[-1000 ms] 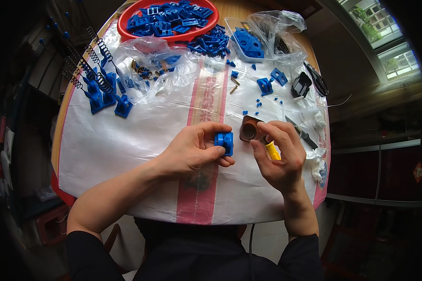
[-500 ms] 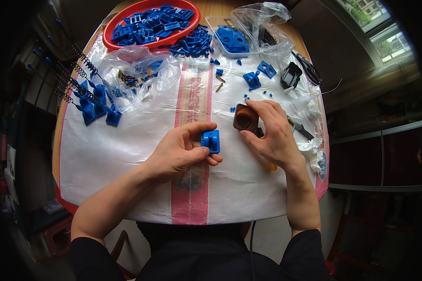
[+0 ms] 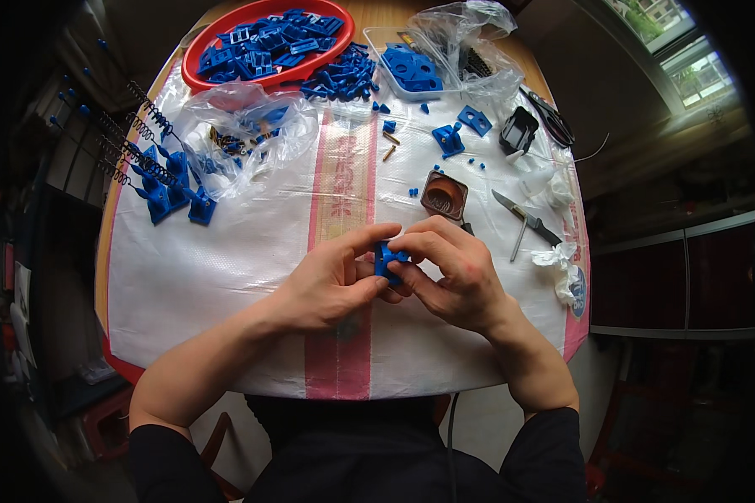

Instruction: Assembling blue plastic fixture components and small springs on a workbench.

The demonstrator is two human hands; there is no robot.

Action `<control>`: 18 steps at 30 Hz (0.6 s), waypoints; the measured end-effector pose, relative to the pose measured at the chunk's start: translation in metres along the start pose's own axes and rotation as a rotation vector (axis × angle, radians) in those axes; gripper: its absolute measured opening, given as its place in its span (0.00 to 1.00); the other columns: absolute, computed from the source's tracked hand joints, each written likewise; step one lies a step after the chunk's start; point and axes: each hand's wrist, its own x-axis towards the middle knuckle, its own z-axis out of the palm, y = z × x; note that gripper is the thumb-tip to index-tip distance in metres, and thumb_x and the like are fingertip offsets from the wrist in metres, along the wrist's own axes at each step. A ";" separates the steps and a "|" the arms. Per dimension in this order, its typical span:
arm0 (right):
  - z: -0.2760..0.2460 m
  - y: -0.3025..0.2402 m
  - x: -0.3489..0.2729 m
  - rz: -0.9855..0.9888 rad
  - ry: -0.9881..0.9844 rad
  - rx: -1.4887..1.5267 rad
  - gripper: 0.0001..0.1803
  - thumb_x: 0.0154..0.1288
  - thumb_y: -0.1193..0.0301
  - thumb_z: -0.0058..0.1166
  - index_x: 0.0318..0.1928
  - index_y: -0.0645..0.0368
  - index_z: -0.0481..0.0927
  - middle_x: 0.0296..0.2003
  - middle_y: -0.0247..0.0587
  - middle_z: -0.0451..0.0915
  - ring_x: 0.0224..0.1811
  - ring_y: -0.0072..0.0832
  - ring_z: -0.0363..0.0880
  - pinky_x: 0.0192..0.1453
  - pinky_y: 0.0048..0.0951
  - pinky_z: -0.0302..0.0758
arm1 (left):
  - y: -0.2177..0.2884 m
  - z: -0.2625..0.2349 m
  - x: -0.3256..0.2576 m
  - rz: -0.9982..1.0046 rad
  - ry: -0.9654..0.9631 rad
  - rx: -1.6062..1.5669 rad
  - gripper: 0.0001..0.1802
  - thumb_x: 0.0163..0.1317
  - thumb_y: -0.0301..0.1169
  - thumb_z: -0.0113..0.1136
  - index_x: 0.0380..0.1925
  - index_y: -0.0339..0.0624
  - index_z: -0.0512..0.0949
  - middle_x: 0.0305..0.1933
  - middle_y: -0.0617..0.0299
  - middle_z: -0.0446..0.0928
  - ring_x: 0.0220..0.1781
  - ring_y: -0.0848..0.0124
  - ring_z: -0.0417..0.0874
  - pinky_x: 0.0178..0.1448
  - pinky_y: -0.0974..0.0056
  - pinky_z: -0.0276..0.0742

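Observation:
In front of me, over the pink stripe of the cloth, my left hand (image 3: pixel 331 272) grips a small blue plastic part (image 3: pixel 385 261) between thumb and fingers. My right hand (image 3: pixel 457 272) meets it from the other side, its thumb and index finger pinched at the part's upper right. Whether those fingertips also hold something tiny is hidden. Just beyond the hands sits a dark square container (image 3: pixel 444 195) with a round brown inside. A dark stub, partly covered by the right hand, pokes out beside it.
A red basin (image 3: pixel 191 71) of blue parts stands at the back left, beside a clear tub (image 3: pixel 377 60). Spring-topped blue pieces (image 3: pixel 164 197) cluster at left. To the right lie a knife (image 3: pixel 528 220), a metal rod (image 3: pixel 518 239), scissors (image 3: pixel 554 121) and crumpled tissue (image 3: pixel 562 268).
My right hand has left the dark container and moved left and nearer to the blue part. The knife and rod now show. A yellow item under that hand is no longer visible.

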 end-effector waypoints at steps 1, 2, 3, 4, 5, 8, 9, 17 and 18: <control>-0.001 0.000 0.000 0.009 0.005 -0.012 0.12 0.54 0.77 0.66 0.39 0.59 0.80 0.33 0.41 0.79 0.32 0.36 0.81 0.35 0.34 0.76 | 0.002 0.003 -0.002 0.003 0.045 0.046 0.33 0.67 0.17 0.50 0.71 0.36 0.54 0.62 0.51 0.69 0.51 0.66 0.83 0.53 0.65 0.82; -0.002 0.001 -0.001 0.018 0.009 -0.022 0.11 0.54 0.77 0.66 0.38 0.59 0.80 0.32 0.41 0.79 0.31 0.36 0.81 0.34 0.34 0.76 | 0.008 0.007 -0.004 0.004 0.092 0.091 0.34 0.66 0.16 0.49 0.71 0.36 0.54 0.62 0.51 0.69 0.49 0.67 0.84 0.51 0.66 0.83; -0.004 0.003 -0.001 0.028 0.013 -0.032 0.10 0.54 0.77 0.66 0.37 0.59 0.80 0.32 0.40 0.79 0.31 0.36 0.81 0.34 0.34 0.76 | 0.013 0.010 -0.006 0.005 0.139 0.136 0.34 0.66 0.16 0.49 0.71 0.37 0.54 0.61 0.50 0.69 0.48 0.69 0.84 0.49 0.67 0.83; -0.010 0.003 0.001 0.054 0.018 -0.098 0.09 0.54 0.77 0.66 0.36 0.59 0.80 0.31 0.40 0.79 0.30 0.35 0.81 0.33 0.33 0.76 | 0.019 0.011 -0.007 0.064 0.222 0.269 0.34 0.65 0.15 0.49 0.71 0.37 0.55 0.60 0.50 0.69 0.44 0.72 0.83 0.46 0.69 0.83; -0.014 0.004 0.001 0.066 0.024 -0.108 0.09 0.54 0.77 0.66 0.37 0.59 0.80 0.32 0.40 0.80 0.30 0.36 0.81 0.33 0.33 0.76 | 0.022 0.012 -0.008 0.125 0.303 0.402 0.34 0.64 0.15 0.49 0.71 0.38 0.56 0.58 0.50 0.69 0.40 0.74 0.83 0.43 0.70 0.82; -0.018 0.010 0.000 0.058 -0.054 -0.182 0.11 0.54 0.77 0.65 0.39 0.60 0.80 0.35 0.41 0.80 0.34 0.37 0.81 0.37 0.34 0.77 | 0.022 0.005 -0.010 0.257 0.424 0.375 0.26 0.65 0.16 0.51 0.64 0.34 0.64 0.47 0.59 0.72 0.28 0.84 0.74 0.31 0.76 0.71; -0.018 0.010 0.000 0.058 -0.088 -0.202 0.13 0.53 0.77 0.66 0.40 0.60 0.79 0.36 0.41 0.80 0.35 0.37 0.82 0.38 0.34 0.77 | 0.021 0.004 -0.011 0.271 0.428 0.354 0.25 0.65 0.16 0.51 0.63 0.34 0.65 0.45 0.61 0.72 0.28 0.85 0.73 0.31 0.77 0.69; -0.043 -0.008 0.003 0.196 -0.302 -0.330 0.19 0.52 0.72 0.68 0.45 0.59 0.78 0.37 0.41 0.80 0.38 0.38 0.82 0.39 0.35 0.77 | 0.018 0.001 -0.009 0.311 0.473 0.385 0.23 0.65 0.15 0.49 0.60 0.34 0.67 0.41 0.65 0.70 0.32 0.86 0.70 0.34 0.79 0.66; -0.042 -0.006 0.002 0.213 -0.322 -0.338 0.19 0.53 0.72 0.67 0.45 0.59 0.78 0.37 0.41 0.80 0.37 0.38 0.82 0.39 0.35 0.77 | 0.018 0.000 -0.009 0.331 0.484 0.397 0.23 0.64 0.15 0.48 0.60 0.34 0.67 0.41 0.66 0.70 0.33 0.86 0.70 0.35 0.79 0.66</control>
